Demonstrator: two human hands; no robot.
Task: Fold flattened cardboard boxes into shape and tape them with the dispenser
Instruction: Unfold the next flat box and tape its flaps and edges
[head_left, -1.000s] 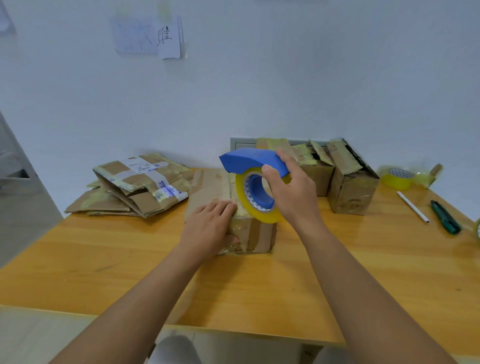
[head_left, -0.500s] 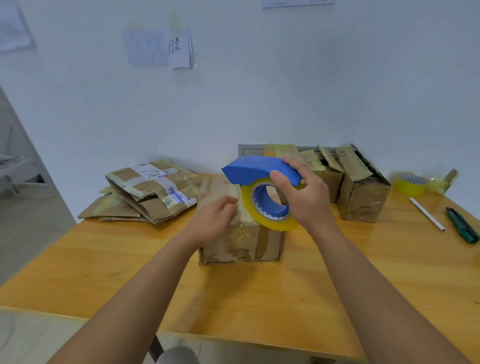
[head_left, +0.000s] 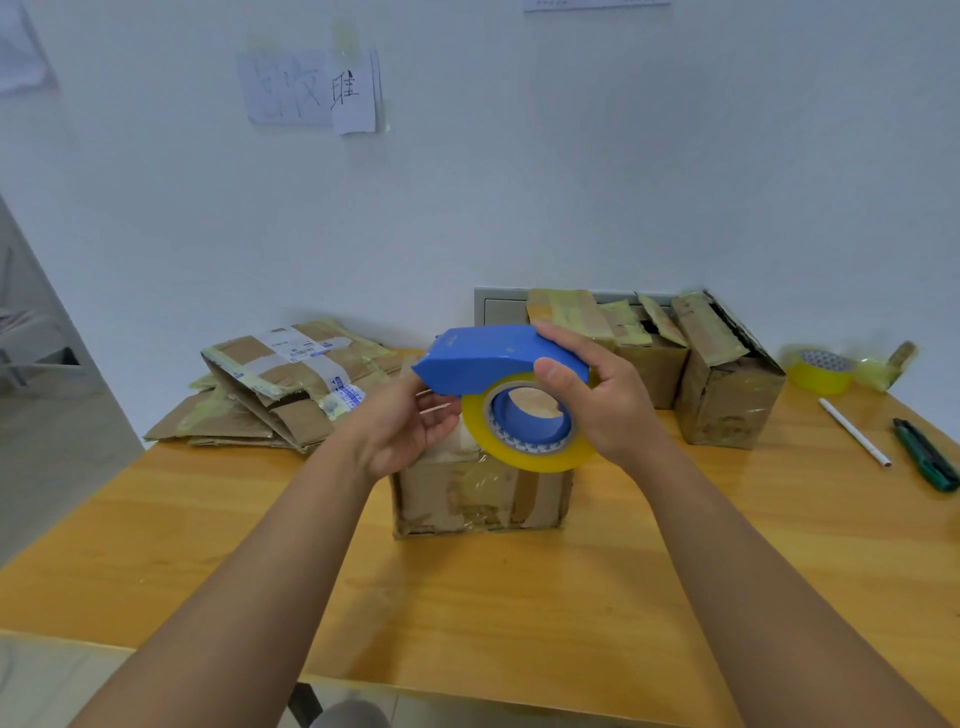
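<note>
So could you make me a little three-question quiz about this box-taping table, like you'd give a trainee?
1. True or false: the right hand grips the blue tape dispenser.
2. Where does the stack of flattened boxes lie? A) far left of the table B) far right C) on the floor
3. Fill in: next to the white pen at the right lies a green ___.

Key: 1 true; 2 A; 3 utility knife. The left hand reaches to the dispenser's front, above the cardboard box.
</note>
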